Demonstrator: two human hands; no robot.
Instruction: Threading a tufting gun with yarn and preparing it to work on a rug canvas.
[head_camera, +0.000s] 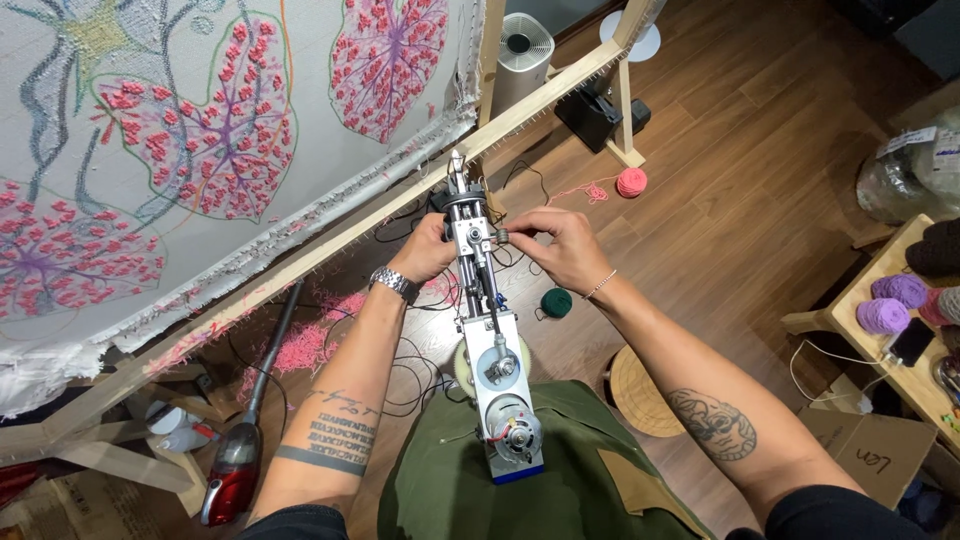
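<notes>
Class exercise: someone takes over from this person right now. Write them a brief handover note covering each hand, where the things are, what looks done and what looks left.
Left hand: wrapped around the left side of the tufting gun, near its front end.
Right hand: fingertips pinching a small part on the gun's upper right side.
The gun lies lengthwise over the lap, nose towards the wooden frame, not touching the cloth.
Done: red-pink tufts fill several leaf shapes on the cloth.
Left: blue and green outlines at the upper left look unfilled.
Nearby: a pink yarn ball and a green yarn ball on the floor, and a red hand vacuum at the left.
</notes>
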